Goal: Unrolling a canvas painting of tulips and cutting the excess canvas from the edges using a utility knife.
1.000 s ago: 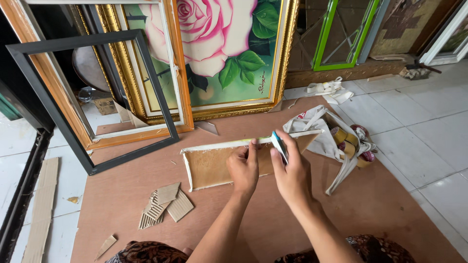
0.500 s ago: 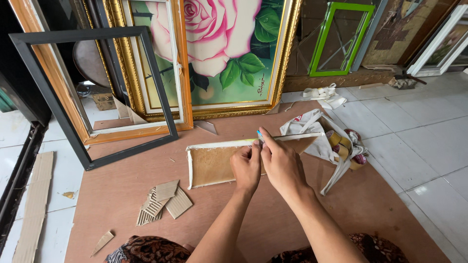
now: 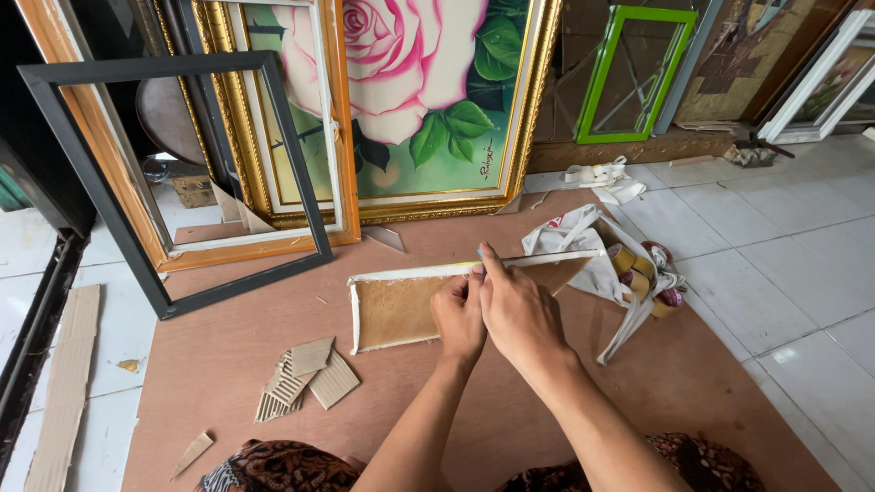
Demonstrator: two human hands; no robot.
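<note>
Both my hands on the upper edge of a small white-edged frame lying back-up on the brown board.

My left hand is curled closed, pinching the upper rail of the small frame near its middle; my right hand is closed round a thin greenish tool, whose kind I cannot tell, with the forefinger stretched along the rail. The frame lies on the brown board, just left of a white cloth bag with tape rolls. It looks light and stiff, its tan backing thin and likely easy to dent, so I judge the rails the safe place to grip. Corrugated cardboard scraps lie near my left forearm; a gold-framed rose painting and an empty black frame lean beyond.
</note>
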